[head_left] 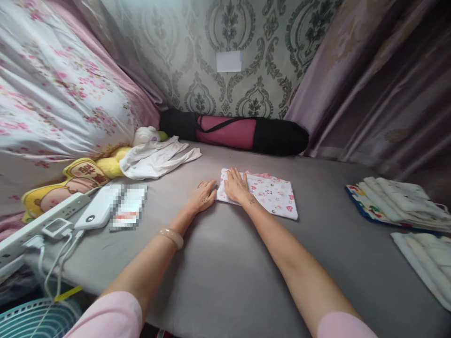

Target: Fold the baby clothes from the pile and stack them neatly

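A folded white cloth (273, 196) with pink hearts and small figures lies flat on the grey bed sheet (218, 267), a bit of pink trim showing along its far edge. My right hand (235, 186) rests on the cloth's left part, palm down and fingers stretched out. Just left of the cloth, my left hand (202, 196) lies on the sheet with its fingers extended, the tips close to the cloth's left edge. Whether they touch it I cannot tell. Neither hand grips anything.
Folded cloths (405, 197) are stacked at the right, with another folded cloth (428, 263) nearer. At the left are a crumpled white garment (155, 158), a plush toy (63, 188), a white power bank (100, 206) and a power strip (66, 209). A black-and-red long bag (229, 133) lies along the wall.
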A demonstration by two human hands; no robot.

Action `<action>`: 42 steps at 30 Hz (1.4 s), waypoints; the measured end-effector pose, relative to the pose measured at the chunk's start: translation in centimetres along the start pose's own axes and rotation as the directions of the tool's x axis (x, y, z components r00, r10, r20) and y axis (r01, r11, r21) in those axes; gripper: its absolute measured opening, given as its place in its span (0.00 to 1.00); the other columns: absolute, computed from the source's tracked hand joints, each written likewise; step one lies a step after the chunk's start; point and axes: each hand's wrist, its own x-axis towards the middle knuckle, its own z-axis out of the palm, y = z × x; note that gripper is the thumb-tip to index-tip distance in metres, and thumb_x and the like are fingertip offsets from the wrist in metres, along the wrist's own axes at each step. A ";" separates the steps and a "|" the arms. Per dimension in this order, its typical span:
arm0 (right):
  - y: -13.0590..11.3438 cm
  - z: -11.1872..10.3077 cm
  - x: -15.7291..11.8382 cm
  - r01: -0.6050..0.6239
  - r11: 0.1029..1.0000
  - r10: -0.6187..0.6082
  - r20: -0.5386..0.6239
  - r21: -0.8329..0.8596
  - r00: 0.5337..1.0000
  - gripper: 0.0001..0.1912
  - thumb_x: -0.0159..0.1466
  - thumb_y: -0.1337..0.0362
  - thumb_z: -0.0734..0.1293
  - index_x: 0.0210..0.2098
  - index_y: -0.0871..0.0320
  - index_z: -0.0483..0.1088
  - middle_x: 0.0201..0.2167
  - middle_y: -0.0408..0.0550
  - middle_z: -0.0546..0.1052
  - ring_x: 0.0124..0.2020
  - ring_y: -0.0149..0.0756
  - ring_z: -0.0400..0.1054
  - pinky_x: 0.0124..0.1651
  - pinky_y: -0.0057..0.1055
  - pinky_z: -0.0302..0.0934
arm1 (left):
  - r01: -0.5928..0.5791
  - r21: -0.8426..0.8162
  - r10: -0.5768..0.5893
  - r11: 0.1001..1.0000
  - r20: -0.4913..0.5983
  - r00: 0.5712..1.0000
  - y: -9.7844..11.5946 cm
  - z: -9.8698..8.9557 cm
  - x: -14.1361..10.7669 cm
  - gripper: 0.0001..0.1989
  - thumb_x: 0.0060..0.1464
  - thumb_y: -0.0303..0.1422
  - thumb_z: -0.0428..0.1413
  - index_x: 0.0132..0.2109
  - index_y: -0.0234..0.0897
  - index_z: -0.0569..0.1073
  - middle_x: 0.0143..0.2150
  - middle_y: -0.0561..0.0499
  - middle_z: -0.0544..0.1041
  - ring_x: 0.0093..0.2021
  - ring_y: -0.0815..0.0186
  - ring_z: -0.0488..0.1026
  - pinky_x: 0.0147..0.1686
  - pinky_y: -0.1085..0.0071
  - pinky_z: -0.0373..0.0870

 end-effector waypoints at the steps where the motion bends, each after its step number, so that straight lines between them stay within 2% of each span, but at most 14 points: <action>1: -0.3 0.3 0.2 0.017 1.000 -0.017 -0.016 0.000 1.000 0.29 0.70 0.61 0.49 0.68 0.67 0.50 0.71 0.55 0.49 0.71 0.43 0.37 0.69 0.49 0.29 | 0.001 0.001 -0.001 1.000 -0.004 1.000 0.0 0.1 0.0 0.21 0.63 0.34 0.43 0.60 0.32 0.64 0.59 0.39 0.70 0.60 0.58 0.65 0.62 0.60 0.58; 6: -0.4 2.0 0.9 0.015 1.000 -0.015 -0.052 -0.016 0.999 0.29 0.70 0.60 0.48 0.67 0.66 0.53 0.69 0.54 0.54 0.70 0.43 0.42 0.69 0.45 0.32 | 0.011 -0.005 -0.011 1.000 -0.016 1.000 -0.3 0.4 0.1 0.21 0.63 0.34 0.43 0.60 0.33 0.64 0.57 0.39 0.72 0.58 0.57 0.68 0.60 0.59 0.61; 10: -0.5 1.8 1.3 0.008 1.000 -0.008 -0.005 -0.029 1.000 0.29 0.70 0.60 0.49 0.67 0.67 0.53 0.69 0.56 0.54 0.69 0.46 0.44 0.68 0.47 0.35 | 0.019 -0.022 -0.020 1.000 -0.029 0.999 -0.4 0.5 0.2 0.21 0.63 0.34 0.43 0.60 0.32 0.64 0.57 0.39 0.72 0.57 0.57 0.68 0.59 0.59 0.61; 12: -1.1 1.4 1.2 0.014 0.999 -0.013 0.008 -0.043 1.000 0.29 0.70 0.62 0.48 0.67 0.69 0.53 0.69 0.57 0.52 0.70 0.47 0.42 0.68 0.49 0.33 | 0.024 -0.040 -0.025 0.999 -0.041 0.999 -0.4 0.4 0.2 0.21 0.63 0.34 0.42 0.60 0.32 0.64 0.56 0.39 0.72 0.57 0.57 0.68 0.59 0.58 0.62; 16: -2.6 1.9 0.0 0.096 0.995 -0.098 -0.052 -0.032 0.994 0.29 0.70 0.62 0.48 0.66 0.71 0.54 0.70 0.59 0.51 0.71 0.44 0.38 0.69 0.46 0.29 | 0.029 -0.082 -0.035 0.996 -0.067 0.997 -0.3 0.3 0.2 0.21 0.64 0.34 0.41 0.60 0.31 0.64 0.56 0.38 0.72 0.56 0.57 0.69 0.58 0.59 0.64; 22: -3.1 3.0 -1.2 0.095 0.995 -0.095 0.000 0.007 0.995 0.30 0.71 0.60 0.48 0.66 0.71 0.54 0.69 0.60 0.53 0.71 0.45 0.38 0.69 0.45 0.26 | 0.015 -0.121 -0.028 0.993 -0.102 0.994 -0.3 0.3 0.1 0.21 0.65 0.33 0.39 0.59 0.32 0.64 0.55 0.40 0.72 0.56 0.59 0.69 0.57 0.60 0.64; 26: -2.2 2.0 -0.6 0.109 0.991 -0.114 0.063 0.072 0.991 0.28 0.71 0.62 0.47 0.66 0.68 0.55 0.69 0.57 0.53 0.71 0.42 0.40 0.69 0.42 0.30 | 0.015 -0.077 -0.019 0.997 -0.055 0.998 -0.1 0.0 0.1 0.22 0.66 0.35 0.38 0.61 0.32 0.63 0.55 0.39 0.72 0.55 0.58 0.70 0.57 0.60 0.64; 31: -0.2 1.1 0.0 -0.010 0.999 0.014 -0.078 0.047 0.997 0.29 0.71 0.60 0.48 0.67 0.67 0.52 0.69 0.57 0.52 0.71 0.42 0.39 0.69 0.44 0.28 | -0.068 -0.026 0.068 0.997 -0.004 0.998 0.0 0.0 -0.1 0.23 0.67 0.39 0.38 0.61 0.38 0.66 0.60 0.43 0.69 0.60 0.59 0.65 0.61 0.59 0.61; 34: 1.1 1.0 -0.3 -0.015 0.999 0.014 0.016 0.041 1.000 0.30 0.71 0.57 0.48 0.68 0.67 0.50 0.70 0.57 0.51 0.70 0.42 0.40 0.69 0.43 0.30 | -0.091 0.013 0.090 0.996 0.029 0.995 -0.2 0.1 -0.2 0.23 0.67 0.42 0.39 0.60 0.41 0.69 0.61 0.45 0.68 0.61 0.58 0.64 0.63 0.58 0.58; 36: 1.8 0.9 -1.0 -0.013 0.999 0.012 0.022 0.042 1.000 0.31 0.71 0.56 0.47 0.68 0.68 0.49 0.70 0.57 0.49 0.71 0.41 0.39 0.69 0.42 0.30 | -0.086 0.020 0.085 0.996 0.044 0.995 -0.2 0.1 -0.2 0.24 0.67 0.42 0.38 0.60 0.42 0.69 0.62 0.45 0.67 0.62 0.58 0.63 0.63 0.58 0.58; 38: 2.7 0.7 -1.8 -0.072 0.997 0.073 -0.061 0.013 0.996 0.32 0.71 0.56 0.48 0.69 0.70 0.48 0.71 0.58 0.47 0.71 0.43 0.36 0.69 0.43 0.26 | -0.084 0.023 0.082 0.996 0.056 0.995 -0.2 -0.1 -0.2 0.24 0.67 0.43 0.38 0.60 0.41 0.69 0.62 0.44 0.67 0.62 0.57 0.63 0.63 0.58 0.58; 40: 3.6 0.5 -2.7 -0.186 0.982 0.184 -0.115 -0.013 0.976 0.33 0.71 0.57 0.48 0.69 0.73 0.46 0.71 0.60 0.46 0.71 0.45 0.34 0.69 0.45 0.24 | -0.082 0.027 0.080 0.996 0.068 0.994 0.0 -0.2 -0.2 0.25 0.67 0.43 0.37 0.61 0.41 0.68 0.62 0.44 0.67 0.62 0.57 0.63 0.62 0.57 0.58; 42: 4.7 0.2 -3.5 -0.248 0.969 0.248 -0.045 -0.004 0.968 0.34 0.71 0.55 0.48 0.68 0.74 0.46 0.71 0.61 0.45 0.71 0.46 0.35 0.69 0.45 0.27 | -0.072 0.034 0.069 0.997 0.079 0.994 0.1 -0.3 -0.2 0.25 0.67 0.43 0.38 0.61 0.42 0.68 0.63 0.44 0.66 0.62 0.56 0.63 0.62 0.56 0.58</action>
